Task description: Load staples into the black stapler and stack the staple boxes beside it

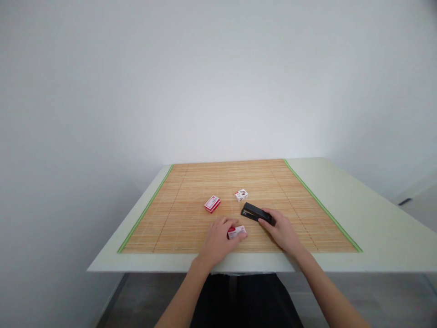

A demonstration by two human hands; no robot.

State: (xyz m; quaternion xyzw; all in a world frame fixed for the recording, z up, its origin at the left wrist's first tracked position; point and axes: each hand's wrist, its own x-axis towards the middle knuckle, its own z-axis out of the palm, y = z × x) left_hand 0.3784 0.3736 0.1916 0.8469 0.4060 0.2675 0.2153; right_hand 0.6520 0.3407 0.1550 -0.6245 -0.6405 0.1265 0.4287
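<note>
Hands on box, stapler

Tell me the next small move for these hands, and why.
Probably lift the stapler clear of the mat with the right hand. That hand already rests on its near end, and the left hand already holds a small red and white box beside it, so both things are in hand.

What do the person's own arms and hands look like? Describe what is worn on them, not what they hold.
Both forearms are bare up to the bottom edge of the picture, with no sleeve in view. The left hand and the right hand wear no gloves. No watch, ring or bracelet can be made out, and no markings show.
</note>
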